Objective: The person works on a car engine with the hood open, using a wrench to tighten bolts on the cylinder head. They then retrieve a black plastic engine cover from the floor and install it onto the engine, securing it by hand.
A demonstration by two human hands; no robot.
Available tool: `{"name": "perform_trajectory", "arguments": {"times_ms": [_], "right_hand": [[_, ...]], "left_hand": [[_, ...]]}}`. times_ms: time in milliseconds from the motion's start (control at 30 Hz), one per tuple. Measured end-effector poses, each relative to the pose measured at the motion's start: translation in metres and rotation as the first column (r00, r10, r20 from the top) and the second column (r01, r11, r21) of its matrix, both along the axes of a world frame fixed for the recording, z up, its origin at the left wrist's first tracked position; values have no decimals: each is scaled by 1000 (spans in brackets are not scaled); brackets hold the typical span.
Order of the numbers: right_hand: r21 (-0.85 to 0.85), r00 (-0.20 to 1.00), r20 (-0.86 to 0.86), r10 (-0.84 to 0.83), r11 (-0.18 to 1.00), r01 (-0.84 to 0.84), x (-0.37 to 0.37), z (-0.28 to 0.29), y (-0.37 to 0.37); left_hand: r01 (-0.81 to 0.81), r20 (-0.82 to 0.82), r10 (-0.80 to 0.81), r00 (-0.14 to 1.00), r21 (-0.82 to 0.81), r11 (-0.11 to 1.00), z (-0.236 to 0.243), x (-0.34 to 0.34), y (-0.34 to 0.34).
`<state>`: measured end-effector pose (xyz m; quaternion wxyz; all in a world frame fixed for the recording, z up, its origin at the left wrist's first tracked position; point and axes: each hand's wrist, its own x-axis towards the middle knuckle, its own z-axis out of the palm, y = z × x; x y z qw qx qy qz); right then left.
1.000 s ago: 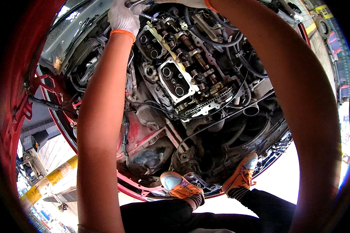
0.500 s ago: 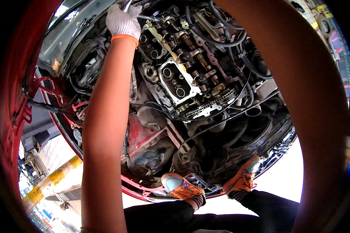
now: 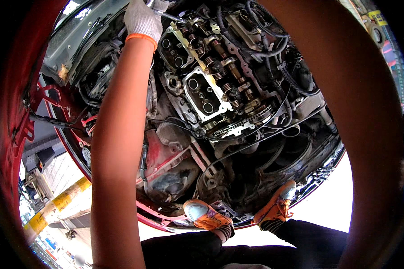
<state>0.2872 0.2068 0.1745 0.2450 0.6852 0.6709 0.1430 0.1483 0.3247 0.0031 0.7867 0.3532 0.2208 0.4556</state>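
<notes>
My left hand, in a white knit glove with an orange cuff, is closed on a metal wrench at the top of the view. The tool's end lies at the upper end of the opened engine, where camshafts, springs and rockers show. White-edged openings sit left of the camshaft row, and a timing chain crosses the lower end. My right arm runs up the right side and out past the top edge, so that hand is out of sight.
The red car body curves along the left. Black hoses lie right of the engine. My orange shoes rest at the bay's front edge. Beyond are a yellow striped bar and workshop items at both sides.
A second glove visible at the top one second ago has left the view as my right forearm shifted. My left hand stays on the wrench, with slight movement.
</notes>
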Motion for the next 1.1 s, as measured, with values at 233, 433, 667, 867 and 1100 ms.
{"name": "perform_trajectory", "arguments": {"times_ms": [233,433,667,867,1100], "right_hand": [[146,611,-791,24,978,150,17,-5,-51],[270,682,-729,64,942,200,0,-7,-49],[278,749,-662,-32,917,285,-11,-10,-55],[289,774,-631,-54,910,298,-26,-5,-63],[188,784,-621,19,974,126,-10,8,-54]], "left_hand": [[81,-117,-86,989,-52,995,20,-5,-30],[82,-118,-81,990,6,997,-2,-14,7],[132,-97,-132,986,-8,991,-4,-12,7],[211,-89,-203,975,80,974,-12,-21,18],[61,-109,-63,992,-21,998,5,-5,3]]}}
